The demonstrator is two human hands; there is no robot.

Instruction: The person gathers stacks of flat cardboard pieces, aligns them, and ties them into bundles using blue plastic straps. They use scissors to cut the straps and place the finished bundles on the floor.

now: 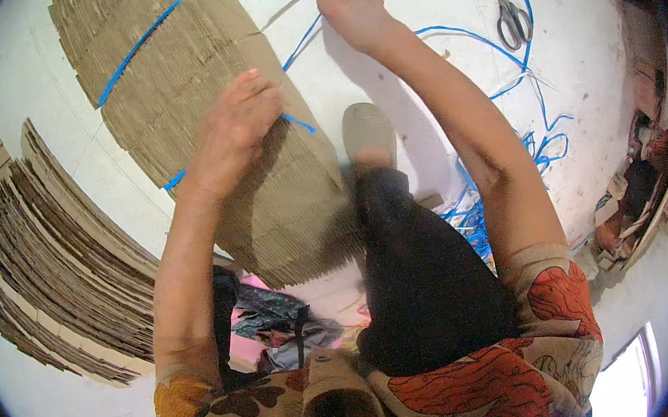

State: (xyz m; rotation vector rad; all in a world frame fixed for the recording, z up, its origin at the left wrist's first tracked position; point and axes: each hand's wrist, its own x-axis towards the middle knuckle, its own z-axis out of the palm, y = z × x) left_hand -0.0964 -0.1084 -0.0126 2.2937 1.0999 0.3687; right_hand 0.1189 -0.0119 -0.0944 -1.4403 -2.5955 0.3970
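A long bundle of flat brown cardboard pieces (170,71), stacked on edge, lies on the floor in front of me. Blue plastic strapping (300,123) crosses it near my left hand (238,125), which is closed over the strap with a short loose end sticking out. Beyond the bundle's right edge, my right hand (353,15) makes a fist round the blue strap, and a length slants from it down to the bundle. Farther up, a second blue band (139,53) goes round the cardboard and is knotted at the top.
Black-handled scissors (510,19) lie at the upper right beside loose blue strap. A blue strap tangle (472,226) sits by my right elbow. Another row of cardboard (67,255) stands at left. My slippered foot (369,134) is beside the bundle; clutter (630,199) lines the right.
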